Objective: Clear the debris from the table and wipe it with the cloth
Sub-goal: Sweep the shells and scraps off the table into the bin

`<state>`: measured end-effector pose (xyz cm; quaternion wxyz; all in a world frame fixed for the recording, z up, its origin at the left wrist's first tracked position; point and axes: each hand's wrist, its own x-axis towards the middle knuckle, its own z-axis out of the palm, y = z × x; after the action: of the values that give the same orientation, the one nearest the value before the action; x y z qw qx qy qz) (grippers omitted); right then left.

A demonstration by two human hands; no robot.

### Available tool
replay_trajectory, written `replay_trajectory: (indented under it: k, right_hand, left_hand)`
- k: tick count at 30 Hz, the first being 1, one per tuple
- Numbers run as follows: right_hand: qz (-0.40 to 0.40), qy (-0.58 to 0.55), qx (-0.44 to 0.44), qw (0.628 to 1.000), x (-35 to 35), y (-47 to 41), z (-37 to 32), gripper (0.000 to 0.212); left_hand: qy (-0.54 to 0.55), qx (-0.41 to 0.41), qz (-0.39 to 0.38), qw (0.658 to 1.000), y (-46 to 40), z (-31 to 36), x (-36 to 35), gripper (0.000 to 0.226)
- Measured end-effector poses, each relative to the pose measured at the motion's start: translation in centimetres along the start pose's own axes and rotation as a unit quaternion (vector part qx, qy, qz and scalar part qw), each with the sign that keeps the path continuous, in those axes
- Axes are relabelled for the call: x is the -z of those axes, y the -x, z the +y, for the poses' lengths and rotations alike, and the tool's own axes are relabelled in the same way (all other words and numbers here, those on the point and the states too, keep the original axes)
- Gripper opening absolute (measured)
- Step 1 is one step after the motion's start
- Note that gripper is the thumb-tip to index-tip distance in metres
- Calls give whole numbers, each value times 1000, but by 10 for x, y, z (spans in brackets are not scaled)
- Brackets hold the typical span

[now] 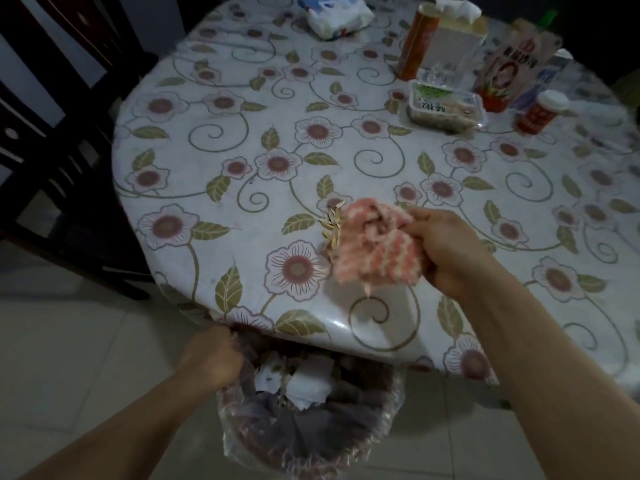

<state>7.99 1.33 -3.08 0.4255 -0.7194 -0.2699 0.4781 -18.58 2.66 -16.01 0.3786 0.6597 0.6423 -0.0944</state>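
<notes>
Head view, landmark: waste bin (311, 420), lined with a clear bag, on the floor tucked under the near edge of the surface (214, 140).
Left hand (211, 358): grip clenched on the bin's rim, likely holding it steady under the edge as a catch.
Right hand (446, 251): grip bunched round the pink cloth (374, 244), above the bin on the surface.
Debris: pale seed husks (333, 221) at the cloth's far-left edge, apparently herded binward.
Far side from bin: tissue box (450, 39), food tray (445, 107), jar (540, 112).
</notes>
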Motion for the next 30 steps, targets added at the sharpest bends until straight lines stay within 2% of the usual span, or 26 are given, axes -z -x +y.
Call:
replay_trajectory:
  k: [3, 6, 7, 10, 11, 14, 15, 21, 25, 30]
  right_hand:
    - [98, 4, 48, 994, 5, -47, 5, 34]
    - [188, 77, 88, 975, 7, -87, 14, 44]
    - [204, 109, 101, 968, 7, -99, 18, 44]
    - [208, 202, 164, 943, -6, -117, 28, 21]
    - [206, 230, 189, 932, -14, -123, 33, 20]
    - [179, 284, 231, 913, -29, -141, 44, 52]
    - [165, 291, 237, 912, -30, -143, 45, 56]
    - [38, 337, 280, 898, -44, -116, 37, 43]
    - [-30, 294, 265, 918, -65, -79, 41, 38]
    - [-89, 270, 265, 921, -84, -12, 75, 39]
  left_hand:
    - [-3, 12, 12, 1000, 1, 2, 2, 19]
    - [8, 18, 16, 1000, -1, -2, 0, 15]
    - [12, 20, 15, 1000, -2, -2, -1, 16]
    - [9, 18, 17, 1000, -8, -5, -3, 18]
    - [7, 19, 17, 1000, -10, -6, -4, 16]
    - [0, 15, 16, 1000, -13, -9, -3, 10]
    - [1, 15, 14, 1000, -13, -10, -3, 9]
    - [3, 13, 29, 999, -8, -8, -5, 14]
    - [6, 7, 34, 999, -3, -13, -4, 17]
    - [36, 2, 18, 999, 4, -20, 2, 28]
